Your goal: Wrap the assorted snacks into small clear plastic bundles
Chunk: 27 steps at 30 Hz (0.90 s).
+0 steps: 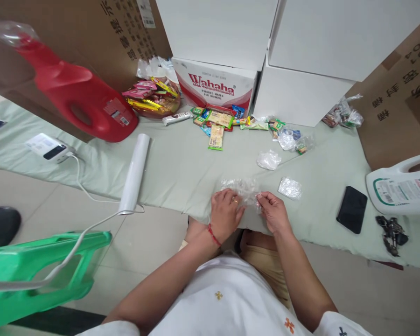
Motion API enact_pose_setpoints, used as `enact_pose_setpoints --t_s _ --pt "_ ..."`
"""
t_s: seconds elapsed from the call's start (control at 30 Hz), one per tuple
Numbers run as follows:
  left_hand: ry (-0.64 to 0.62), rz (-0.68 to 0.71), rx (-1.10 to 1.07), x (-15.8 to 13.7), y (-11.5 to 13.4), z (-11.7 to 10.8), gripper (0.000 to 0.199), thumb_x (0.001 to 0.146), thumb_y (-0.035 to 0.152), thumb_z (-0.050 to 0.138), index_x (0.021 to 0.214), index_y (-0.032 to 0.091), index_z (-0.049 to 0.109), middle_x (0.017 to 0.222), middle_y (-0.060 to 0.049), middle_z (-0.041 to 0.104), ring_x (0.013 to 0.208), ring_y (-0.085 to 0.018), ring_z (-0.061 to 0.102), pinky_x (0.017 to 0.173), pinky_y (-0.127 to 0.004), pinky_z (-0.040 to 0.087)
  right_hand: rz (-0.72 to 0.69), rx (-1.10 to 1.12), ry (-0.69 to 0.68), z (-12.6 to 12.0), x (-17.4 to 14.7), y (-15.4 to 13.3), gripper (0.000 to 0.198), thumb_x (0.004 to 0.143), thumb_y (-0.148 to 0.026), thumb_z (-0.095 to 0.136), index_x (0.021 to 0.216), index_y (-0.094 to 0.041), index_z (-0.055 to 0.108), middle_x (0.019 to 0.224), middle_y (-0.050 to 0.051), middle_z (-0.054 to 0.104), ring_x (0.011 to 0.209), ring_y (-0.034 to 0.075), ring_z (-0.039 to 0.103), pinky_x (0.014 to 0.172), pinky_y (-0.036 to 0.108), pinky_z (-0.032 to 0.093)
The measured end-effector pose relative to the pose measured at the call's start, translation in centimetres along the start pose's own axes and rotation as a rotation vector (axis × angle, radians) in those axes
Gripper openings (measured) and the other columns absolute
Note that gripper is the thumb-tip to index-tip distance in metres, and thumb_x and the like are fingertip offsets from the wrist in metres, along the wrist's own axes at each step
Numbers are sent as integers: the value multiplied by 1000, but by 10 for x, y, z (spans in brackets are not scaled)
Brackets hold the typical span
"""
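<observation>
A crinkled clear plastic bag (pixel 243 186) lies near the front edge of the cloth-covered table. My left hand (pixel 227 211), with a ring and a red wrist string, rests palm down on the bag's left part, fingers lying over it. At the bag's right end, my right hand (pixel 273 210) pinches its edge between thumb and fingers. Just right of that hand is a folded clear plastic packet (pixel 290 188). Behind it sits a crumpled clear plastic bag (pixel 269 159). Whether anything is inside the bag under my hands, I cannot tell.
Wrapped snacks (pixel 216 125) lie before a Wahaha carton (pixel 215 84); a snack bowl (pixel 154 100) stands beside it. At left are a red jug (pixel 87 100), a white roll (pixel 135 175), a cable and a green stool (pixel 49 266). A black phone (pixel 352 209), keys (pixel 392 235) and white jug (pixel 402 184) are right.
</observation>
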<state>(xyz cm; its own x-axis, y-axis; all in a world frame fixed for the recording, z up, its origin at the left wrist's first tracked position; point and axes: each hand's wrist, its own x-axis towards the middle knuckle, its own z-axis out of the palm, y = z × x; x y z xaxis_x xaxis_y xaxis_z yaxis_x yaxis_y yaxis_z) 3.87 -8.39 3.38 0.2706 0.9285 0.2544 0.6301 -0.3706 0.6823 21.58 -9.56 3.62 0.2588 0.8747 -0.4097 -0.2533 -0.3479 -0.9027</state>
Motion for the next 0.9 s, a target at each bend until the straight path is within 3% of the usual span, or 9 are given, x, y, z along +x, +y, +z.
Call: enact_pose_setpoints --t_s 0.07,0.2,0.4,0.53,0.6,0.7,0.77,0.9 --pt "-54 -17 -50 8 -6 2 7 89 29 66 88 22 68 97 -10 68 106 -29 58 98 -47 40 -55 -43 -5 -5 1 0 44 67 -57 83 83 -18 70 62 -4 57 55 10 41 50 24 29" --pt "-156 -35 -344 18 -24 -11 16 91 36 65 86 21 66 91 -6 66 90 -21 60 85 -35 47 -118 -129 -22 -17 2 -2 41 72 -56 79 84 -18 71 64 -3 57 59 12 45 55 25 33" --pt "-146 -340 -626 16 -42 -33 32 87 50 63 82 19 57 77 -1 62 73 -15 56 71 -27 45 -178 -175 36 -37 5 0 35 80 -53 73 85 -19 69 67 -4 54 60 12 41 56 25 32" --pt "-99 -407 -381 25 -30 -31 41 93 56 48 73 21 54 66 1 56 65 -15 51 65 -27 38 -251 -291 3 -45 3 5 32 86 -51 68 90 -19 70 70 -3 55 63 13 44 59 25 35" --pt "-191 -413 -160 36 -15 -21 49 94 58 43 63 21 51 60 0 53 64 -17 52 63 -29 34 -291 -375 -24 -44 0 6 31 89 -50 65 93 -20 71 72 -2 58 65 14 47 62 25 38" --pt "-390 -375 78 54 5 0 47 83 57 61 55 21 47 59 -5 55 71 -24 59 66 -32 34 -350 -481 -70 -40 -6 5 32 92 -50 61 96 -20 71 72 -1 61 66 15 50 64 26 41" --pt "-442 -326 82 63 8 8 37 76 43 68 55 21 47 61 -6 57 74 -26 60 67 -33 34 -386 -536 -81 -40 -10 4 32 93 -50 59 96 -20 72 73 0 62 66 15 52 63 27 42" --pt "-461 -264 -21 67 -7 2 24 77 25 58 58 21 44 59 0 51 64 -18 51 63 -30 32 -412 -576 -19 -50 -15 3 33 94 -50 59 97 -20 72 76 1 65 68 16 55 66 27 44"
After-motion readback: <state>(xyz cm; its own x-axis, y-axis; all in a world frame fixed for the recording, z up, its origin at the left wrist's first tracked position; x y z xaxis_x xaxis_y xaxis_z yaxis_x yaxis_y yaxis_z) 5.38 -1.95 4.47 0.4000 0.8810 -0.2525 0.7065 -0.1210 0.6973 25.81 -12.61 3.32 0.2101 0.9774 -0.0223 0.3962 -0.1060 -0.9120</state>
